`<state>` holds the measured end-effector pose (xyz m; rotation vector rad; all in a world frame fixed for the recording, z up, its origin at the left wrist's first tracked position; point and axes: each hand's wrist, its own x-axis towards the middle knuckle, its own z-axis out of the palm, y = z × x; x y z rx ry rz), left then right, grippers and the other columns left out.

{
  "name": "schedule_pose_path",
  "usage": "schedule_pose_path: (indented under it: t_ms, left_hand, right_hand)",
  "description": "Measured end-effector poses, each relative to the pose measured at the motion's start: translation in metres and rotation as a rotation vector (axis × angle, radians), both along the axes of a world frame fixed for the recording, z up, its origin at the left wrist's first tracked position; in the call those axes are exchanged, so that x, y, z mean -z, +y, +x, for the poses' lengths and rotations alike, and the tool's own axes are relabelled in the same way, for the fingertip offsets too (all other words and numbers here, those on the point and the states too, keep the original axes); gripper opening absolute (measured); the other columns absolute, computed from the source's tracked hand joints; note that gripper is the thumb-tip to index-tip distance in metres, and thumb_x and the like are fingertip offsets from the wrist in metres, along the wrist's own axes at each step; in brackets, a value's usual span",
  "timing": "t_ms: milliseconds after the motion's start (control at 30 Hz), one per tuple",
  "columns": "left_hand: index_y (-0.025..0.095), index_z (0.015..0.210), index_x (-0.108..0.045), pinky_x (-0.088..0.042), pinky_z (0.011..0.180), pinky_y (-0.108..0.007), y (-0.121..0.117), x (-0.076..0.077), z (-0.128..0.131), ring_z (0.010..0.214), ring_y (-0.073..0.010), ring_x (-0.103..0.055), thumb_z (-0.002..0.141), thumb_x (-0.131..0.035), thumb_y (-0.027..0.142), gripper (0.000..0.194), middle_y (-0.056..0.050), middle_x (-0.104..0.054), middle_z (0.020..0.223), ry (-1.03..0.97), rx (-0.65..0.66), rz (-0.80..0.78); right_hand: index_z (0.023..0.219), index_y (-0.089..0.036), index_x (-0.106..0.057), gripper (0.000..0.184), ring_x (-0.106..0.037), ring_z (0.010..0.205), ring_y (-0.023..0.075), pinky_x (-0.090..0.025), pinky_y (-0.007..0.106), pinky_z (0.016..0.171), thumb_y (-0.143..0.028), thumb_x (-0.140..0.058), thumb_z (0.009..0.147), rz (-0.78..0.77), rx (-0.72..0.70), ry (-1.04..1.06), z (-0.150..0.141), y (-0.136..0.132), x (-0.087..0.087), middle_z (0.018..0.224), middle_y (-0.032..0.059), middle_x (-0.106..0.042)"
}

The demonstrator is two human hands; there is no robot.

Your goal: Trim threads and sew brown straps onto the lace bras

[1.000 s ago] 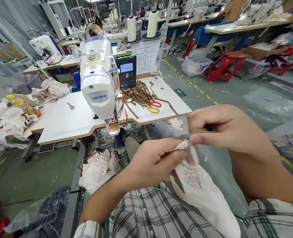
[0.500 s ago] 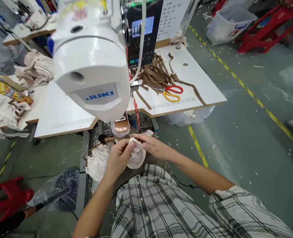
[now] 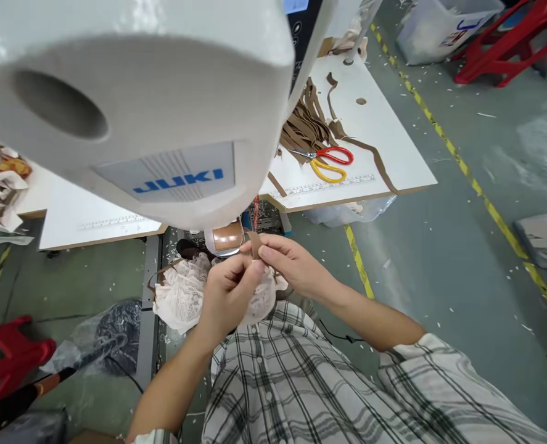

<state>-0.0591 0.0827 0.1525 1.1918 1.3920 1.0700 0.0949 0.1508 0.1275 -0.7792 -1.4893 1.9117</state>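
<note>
Below the sewing machine head, a white lace bra (image 3: 180,299) lies spread near my lap, its cups at either side of my left hand. My left hand (image 3: 227,293) is closed on the bra's upper edge, thumb pressed against the forefinger beside a brown fabric strap (image 3: 254,245). Between thumb and fingers, my right hand (image 3: 294,265) pinches that strap, which stands up from the grip. The two thumbs nearly meet. My fingers hide where strap and lace come together.
The white sewing machine head (image 3: 180,123) looms over the hands. On the white table (image 3: 370,123) lie a pile of brown strips (image 3: 306,126) and red-and-yellow scissors (image 3: 331,163). A red stool (image 3: 14,354) stands at left, a plastic bin (image 3: 442,34) at upper right.
My view has moved closer to the machine head, which now looks larger. My fingers have shifted over the cup's edge, and the brown strap now stands up between them.
</note>
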Motion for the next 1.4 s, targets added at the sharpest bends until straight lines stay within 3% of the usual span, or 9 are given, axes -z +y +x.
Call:
schedule_pose_path:
  t_ms: [233, 400, 500, 667, 833, 933, 1067, 1233, 1400]
  left_hand:
    - [0.019, 0.062, -0.040, -0.028, 0.051, -0.024, 0.000, 0.000, 0.000, 0.054, -0.0095, -0.031, 0.102, -0.045, 0.039, 0.045, 0.005, -0.034, 0.056, 0.109, -0.115, -0.006]
    - [0.018, 0.072, -0.057, -0.031, 0.049, -0.022, -0.003, 0.003, 0.002, 0.053, -0.0093, -0.038, 0.098, -0.053, 0.037, 0.032, 0.005, -0.045, 0.058, 0.230, -0.159, 0.035]
    - [0.018, 0.076, -0.061, -0.034, 0.050, -0.021, -0.005, 0.006, 0.005, 0.053, -0.0090, -0.043, 0.097, -0.055, 0.035, 0.028, 0.004, -0.051, 0.059, 0.319, -0.186, 0.096]
    - [0.018, 0.076, -0.062, -0.036, 0.050, -0.020, -0.006, 0.008, 0.012, 0.051, -0.0085, -0.046, 0.097, -0.054, 0.030, 0.025, 0.005, -0.054, 0.057, 0.434, -0.250, 0.218]
    - [0.019, 0.073, -0.060, -0.036, 0.048, -0.020, -0.001, 0.001, 0.014, 0.049, -0.0082, -0.046, 0.094, -0.058, 0.030, 0.024, 0.005, -0.055, 0.055, 0.406, -0.214, 0.173]
    - [0.019, 0.069, -0.055, -0.033, 0.047, -0.020, -0.003, -0.004, 0.005, 0.048, -0.0084, -0.042, 0.098, -0.052, 0.035, 0.033, 0.005, -0.050, 0.055, 0.327, -0.178, 0.081]
    - [0.019, 0.077, -0.060, -0.039, 0.051, -0.020, -0.014, -0.003, -0.017, 0.055, -0.0096, -0.050, 0.097, -0.056, 0.039, 0.029, 0.002, -0.057, 0.063, 0.320, -0.046, 0.014]
    - [0.020, 0.111, -0.067, -0.049, 0.061, -0.021, -0.014, 0.008, -0.031, 0.068, -0.0122, -0.065, 0.096, -0.058, 0.032, 0.021, -0.004, -0.074, 0.089, 0.471, -0.150, 0.155]
    - [0.024, 0.116, -0.074, -0.054, 0.074, -0.024, -0.002, 0.012, -0.041, 0.088, -0.0175, -0.073, 0.096, -0.059, 0.029, 0.025, -0.006, -0.078, 0.108, 0.676, -0.163, 0.278]
  right_hand:
    - [0.102, -0.018, -0.064, 0.020, -0.053, 0.071, 0.0101, -0.045, 0.024, 0.066, -0.035, -0.065, 0.091, 0.206, 0.042, -0.168, 0.004, -0.004, 0.001, 0.089, 0.0009, -0.061]
    - [0.089, -0.019, -0.065, 0.010, -0.050, 0.071, 0.0097, -0.038, 0.024, 0.064, -0.029, -0.065, 0.090, 0.338, 0.113, -0.230, 0.007, -0.006, -0.001, 0.082, -0.0003, -0.059]
    - [0.082, -0.018, -0.064, 0.012, -0.046, 0.067, 0.0092, -0.036, 0.024, 0.061, -0.027, -0.065, 0.088, 0.222, 0.096, -0.186, 0.007, -0.006, -0.002, 0.076, -0.0015, -0.055]
    - [0.081, -0.018, -0.054, 0.026, -0.034, 0.058, 0.0072, -0.027, 0.021, 0.052, -0.041, -0.065, 0.088, -0.217, -0.049, 0.015, 0.006, -0.005, 0.005, 0.067, -0.0057, -0.042]
    - [0.103, -0.019, -0.062, 0.034, -0.040, 0.063, 0.0072, -0.031, 0.020, 0.053, -0.046, -0.070, 0.086, -0.266, -0.126, 0.081, 0.002, 0.002, 0.007, 0.083, -0.0016, -0.054]
    - [0.096, -0.018, -0.067, 0.030, -0.041, 0.061, 0.0065, -0.032, 0.021, 0.052, -0.046, -0.071, 0.086, -0.272, -0.040, 0.142, -0.005, 0.005, 0.003, 0.086, -0.0002, -0.057]
    - [0.091, -0.020, -0.066, 0.018, -0.037, 0.056, 0.0072, -0.031, 0.022, 0.052, -0.038, -0.067, 0.089, -0.199, 0.160, 0.170, -0.016, 0.012, -0.002, 0.068, -0.0047, -0.050]
    - [0.085, -0.019, -0.059, 0.010, -0.047, 0.067, 0.0096, -0.040, 0.023, 0.062, -0.028, -0.063, 0.087, 0.001, 0.290, 0.075, -0.036, 0.036, 0.003, 0.075, -0.0032, -0.053]
    - [0.086, -0.018, -0.059, 0.012, -0.055, 0.078, 0.0135, -0.047, 0.028, 0.075, -0.030, -0.062, 0.087, 0.274, 0.313, -0.114, -0.048, 0.058, 0.008, 0.084, 0.0011, -0.059]
